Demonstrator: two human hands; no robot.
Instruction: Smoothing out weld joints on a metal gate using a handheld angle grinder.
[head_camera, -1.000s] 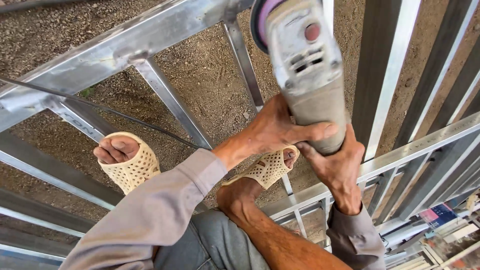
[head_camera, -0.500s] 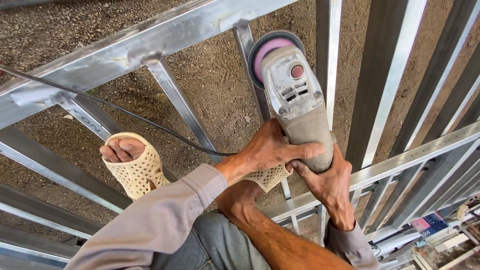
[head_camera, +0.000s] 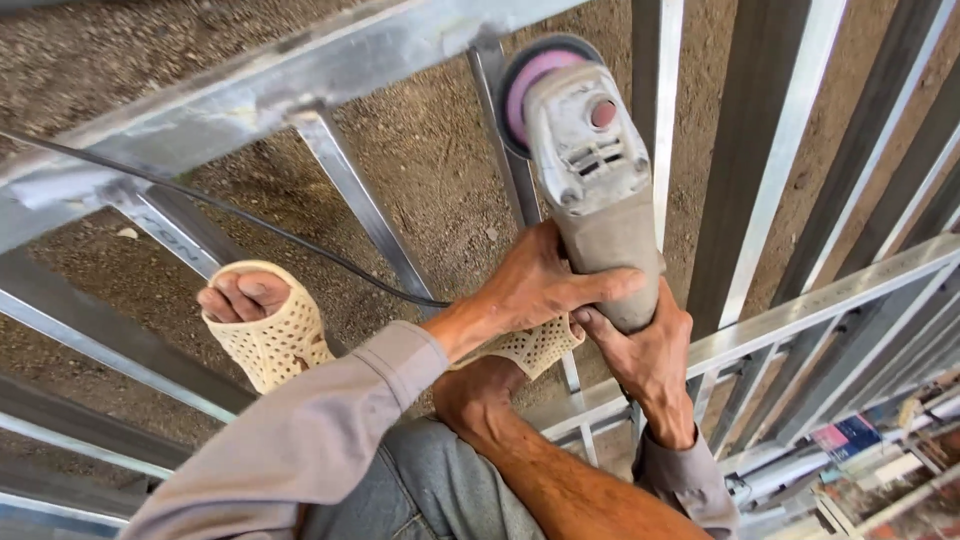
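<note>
Grinder lowered, in both hands

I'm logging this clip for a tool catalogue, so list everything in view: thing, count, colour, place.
angle grinder: one, grey body with a pink disc and red button, upper centre, held over a thin bar
metal frame: one, silver-grey bars and rails, lying across the whole ground
power cord: one, black, running from the left edge to the hands
ground: brown gravelly dirt, under the frame
clutter: mixed colours, lower right corner, too blurred to name
sandals: two, cream perforated, left foot on a bar, right one behind the hands
left hand: gripping the grinder body
right hand: gripping the grinder's rear
</note>
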